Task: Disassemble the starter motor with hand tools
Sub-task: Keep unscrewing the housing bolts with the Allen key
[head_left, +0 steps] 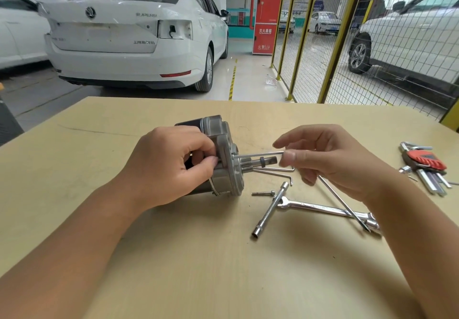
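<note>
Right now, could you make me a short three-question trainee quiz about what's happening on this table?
1. True or false: the left hand grips the starter motor.
2. Which tool does the right hand pinch? A) hex key B) T-handle socket wrench C) hammer
3. Fill in: the red-holdered hex key set lies at the table's far ____ side.

Key: 1 true; 2 A; 3 right.

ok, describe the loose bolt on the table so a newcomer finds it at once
Start at the grey metal starter motor on the tan wooden table. Just right of its base, beside the upper end of the chrome T-handle socket wrench, lies the small dark bolt. Unlike the bent silver hex keys above it, it is short, straight and headed.
</note>
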`<state>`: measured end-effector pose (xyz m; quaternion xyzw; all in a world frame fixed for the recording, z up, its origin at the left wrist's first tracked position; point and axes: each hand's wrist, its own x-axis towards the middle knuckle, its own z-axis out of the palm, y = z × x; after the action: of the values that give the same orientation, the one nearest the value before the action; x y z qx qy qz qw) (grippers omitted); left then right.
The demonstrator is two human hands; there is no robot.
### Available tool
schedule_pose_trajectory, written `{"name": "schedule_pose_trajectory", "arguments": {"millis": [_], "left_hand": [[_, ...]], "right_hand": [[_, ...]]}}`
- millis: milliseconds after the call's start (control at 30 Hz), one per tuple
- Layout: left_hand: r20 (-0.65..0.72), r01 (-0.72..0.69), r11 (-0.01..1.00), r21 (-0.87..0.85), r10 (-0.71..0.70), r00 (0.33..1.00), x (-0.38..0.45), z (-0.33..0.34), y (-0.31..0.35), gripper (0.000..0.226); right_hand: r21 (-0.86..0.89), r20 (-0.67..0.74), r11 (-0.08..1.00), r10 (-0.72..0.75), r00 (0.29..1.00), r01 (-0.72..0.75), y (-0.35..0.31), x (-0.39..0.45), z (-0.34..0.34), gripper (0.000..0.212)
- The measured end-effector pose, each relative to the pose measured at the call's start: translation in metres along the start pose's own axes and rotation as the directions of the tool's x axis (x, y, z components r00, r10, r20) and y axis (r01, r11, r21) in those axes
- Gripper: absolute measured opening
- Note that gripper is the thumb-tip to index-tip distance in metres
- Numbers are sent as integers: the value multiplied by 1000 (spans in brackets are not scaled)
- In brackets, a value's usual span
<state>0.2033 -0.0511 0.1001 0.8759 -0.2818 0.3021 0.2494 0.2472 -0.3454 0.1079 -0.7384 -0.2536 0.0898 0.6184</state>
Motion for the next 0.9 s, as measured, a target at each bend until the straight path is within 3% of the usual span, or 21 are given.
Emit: {"name": "schedule_pose_trajectory", "arguments": {"millis": [133, 367, 467, 633, 900], "left_hand": [[-1, -1, 1000, -5, 1, 1000, 0, 0, -1, 8], [-8, 3, 1000, -4, -3, 1000, 0, 2, 0, 8], [-8, 1, 1000, -3, -1, 1000, 0, 1, 1, 8], [-8, -2, 1000, -4, 2, 1000, 0, 0, 1, 7], [-11, -10, 1000, 8, 10, 1000, 0, 0, 0, 8]], "right_hand": [[18, -50, 994, 112, 992, -111, -1, 2, 2, 49], [151, 13, 965, 215, 977, -214, -1, 0, -2, 43], [223, -9, 962, 163, 987, -157, 0, 0, -3, 39], [250, -200, 967, 3, 980, 48, 4, 4, 0, 33], [304, -237, 932, -127, 963, 197, 1, 3, 12, 26]]}}
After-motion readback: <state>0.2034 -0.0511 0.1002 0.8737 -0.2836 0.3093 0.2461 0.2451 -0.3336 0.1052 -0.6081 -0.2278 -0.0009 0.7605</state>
